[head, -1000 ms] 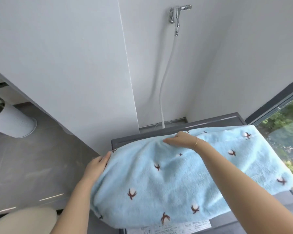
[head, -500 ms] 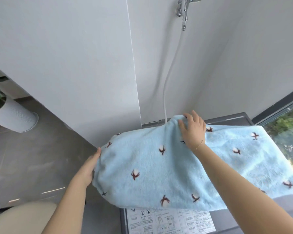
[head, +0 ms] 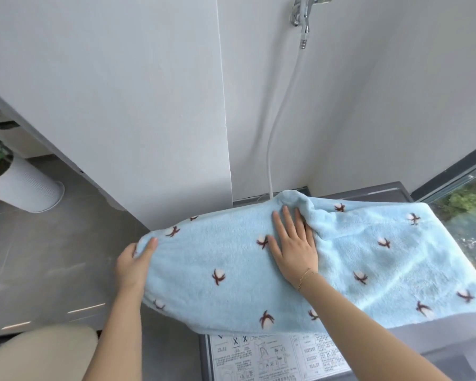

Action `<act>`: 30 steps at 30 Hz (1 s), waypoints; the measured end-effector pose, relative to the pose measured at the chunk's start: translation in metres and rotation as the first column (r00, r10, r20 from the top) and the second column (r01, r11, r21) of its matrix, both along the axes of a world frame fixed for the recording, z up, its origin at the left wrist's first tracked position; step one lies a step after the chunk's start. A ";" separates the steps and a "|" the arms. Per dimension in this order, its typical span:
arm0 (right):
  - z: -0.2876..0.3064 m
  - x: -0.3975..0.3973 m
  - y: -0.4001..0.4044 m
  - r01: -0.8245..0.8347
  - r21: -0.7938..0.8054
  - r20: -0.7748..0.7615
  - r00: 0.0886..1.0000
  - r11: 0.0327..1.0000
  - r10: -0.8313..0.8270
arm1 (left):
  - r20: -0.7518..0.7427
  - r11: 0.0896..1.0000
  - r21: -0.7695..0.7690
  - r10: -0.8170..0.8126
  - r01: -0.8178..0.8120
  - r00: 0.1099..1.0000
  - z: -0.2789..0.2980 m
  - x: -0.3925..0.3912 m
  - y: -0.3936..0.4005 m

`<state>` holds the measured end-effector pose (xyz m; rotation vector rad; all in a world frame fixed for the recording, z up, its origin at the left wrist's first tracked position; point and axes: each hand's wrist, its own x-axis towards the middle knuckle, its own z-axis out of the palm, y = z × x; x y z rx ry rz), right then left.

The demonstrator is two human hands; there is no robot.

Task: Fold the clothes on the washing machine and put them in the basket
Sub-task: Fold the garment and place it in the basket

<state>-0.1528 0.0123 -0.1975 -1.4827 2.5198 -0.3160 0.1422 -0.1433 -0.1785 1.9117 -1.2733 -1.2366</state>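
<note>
A light blue fleece cloth (head: 368,265) with small brown and white cotton-flower prints lies across the grey washing machine (head: 396,345), overhanging its left side. My left hand (head: 134,264) grips the cloth's left end, thumb on top and fingers underneath. My right hand (head: 293,243) lies flat on the cloth's middle, fingers straight and pointing to the wall, beside a raised fold. No basket is in view.
A white instruction sticker (head: 275,356) covers the machine's front top. A white hose (head: 280,116) runs from a chrome tap (head: 304,15) down behind the machine. White walls stand close behind. A white cylindrical planter (head: 25,185) stands on the grey floor at left. A window (head: 467,199) is at right.
My right hand went from gripping the cloth's far edge to lying flat on its middle. The cloth's left end shifted left and up, uncovering the instruction sticker.
</note>
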 end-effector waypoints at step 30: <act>0.014 -0.303 0.137 0.040 -0.154 0.041 0.999 0.987 -0.034 | 0.282 0.489 -0.093 -0.822 0.867 0.494 0.043 -0.297 0.010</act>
